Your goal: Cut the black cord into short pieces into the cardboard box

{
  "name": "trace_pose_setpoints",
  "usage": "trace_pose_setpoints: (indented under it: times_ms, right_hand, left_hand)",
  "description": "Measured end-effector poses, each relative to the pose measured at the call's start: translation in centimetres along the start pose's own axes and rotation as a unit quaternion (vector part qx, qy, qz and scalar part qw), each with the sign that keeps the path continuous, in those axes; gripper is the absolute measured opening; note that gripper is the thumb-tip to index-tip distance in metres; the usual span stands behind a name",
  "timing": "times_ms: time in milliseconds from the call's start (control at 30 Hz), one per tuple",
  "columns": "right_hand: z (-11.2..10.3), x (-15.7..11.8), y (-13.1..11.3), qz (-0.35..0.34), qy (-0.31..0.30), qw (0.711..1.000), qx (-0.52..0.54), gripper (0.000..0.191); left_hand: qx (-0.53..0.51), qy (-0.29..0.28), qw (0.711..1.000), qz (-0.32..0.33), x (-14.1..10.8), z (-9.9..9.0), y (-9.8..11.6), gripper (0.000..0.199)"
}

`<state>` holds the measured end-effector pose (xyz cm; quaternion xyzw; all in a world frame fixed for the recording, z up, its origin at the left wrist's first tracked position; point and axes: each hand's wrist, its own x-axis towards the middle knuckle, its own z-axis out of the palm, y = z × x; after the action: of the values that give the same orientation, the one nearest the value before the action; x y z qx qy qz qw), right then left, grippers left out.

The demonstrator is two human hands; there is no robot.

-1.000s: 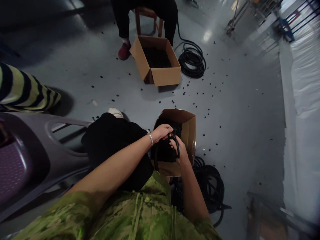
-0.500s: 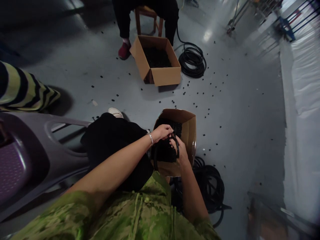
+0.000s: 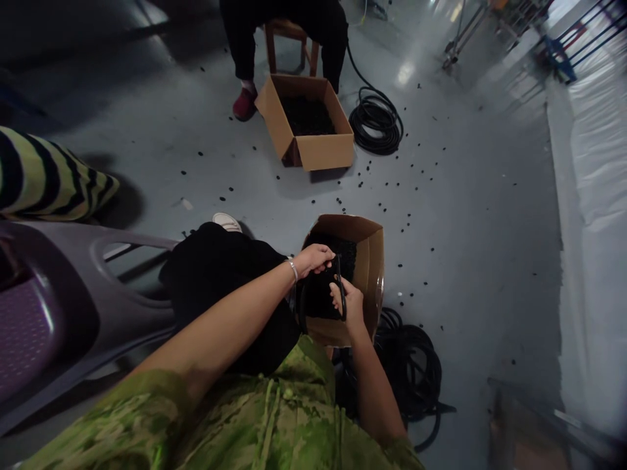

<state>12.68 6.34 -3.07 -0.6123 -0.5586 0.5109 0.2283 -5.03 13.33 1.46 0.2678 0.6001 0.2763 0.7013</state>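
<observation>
My right hand (image 3: pixel 350 299) is closed around a dark tool that looks like black-handled scissors (image 3: pixel 341 294), its narrow end pointing away from me. Just left of that tip, my left hand (image 3: pixel 316 258) is closed in a pinch. A black hose (image 3: pixel 302 307) rises beside my leg and passes under the left hand, which appears to grip its end; the fingers partly hide it. Both hands are above an open cardboard box (image 3: pixel 369 261) holding many small black pieces (image 3: pixel 321 294).
Another person sits on a wooden stool (image 3: pixel 284 27) behind a second cardboard box (image 3: pixel 326 151) of black pieces. Coiled black hose lies beside that box (image 3: pixel 377 121) and to my right (image 3: pixel 411 365). Small black pieces dot the floor. A purple-grey chair (image 3: pixel 63 307) stands left.
My hands have moved slightly apart. The tool in my right hand has turned, its loop now seen more edge-on, and its tip has come away from my left fingers.
</observation>
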Motion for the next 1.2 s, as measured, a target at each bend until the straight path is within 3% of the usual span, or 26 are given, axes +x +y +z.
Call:
trace_pose_setpoints:
  times_ms: [200, 367, 700, 1000, 1200]
  right_hand:
    - [0.2, -0.1, 0.1, -0.005, 0.003, 1.000, 0.007, 0.060]
    - [-0.5, 0.3, -0.4, -0.044, -0.034, 0.998, 0.033, 0.052]
    - [0.8, -1.0, 0.0, -0.010, 0.027, 1.000, -0.007, 0.059]
    - [-0.3, 0.2, -0.4, -0.006, -0.039, 0.998, 0.047, 0.047]
    - [-0.1, -0.2, 0.1, -0.018, -0.011, 1.000, 0.022, 0.050]
  left_hand:
    - [0.018, -0.009, 1.000, 0.009, 0.2, 0.1, -0.4, 0.022]
    - [0.045, -0.064, 0.997, 0.011, -0.3, 0.2, -0.6, 0.023]
    - [0.010, -0.042, 0.999, 0.001, -0.2, 0.6, -0.6, 0.023]
    - [0.059, -0.062, 0.996, 0.021, -0.5, 0.9, -0.9, 0.020]
    - [0.058, -0.081, 0.995, 0.013, -0.8, 1.0, -0.8, 0.025]
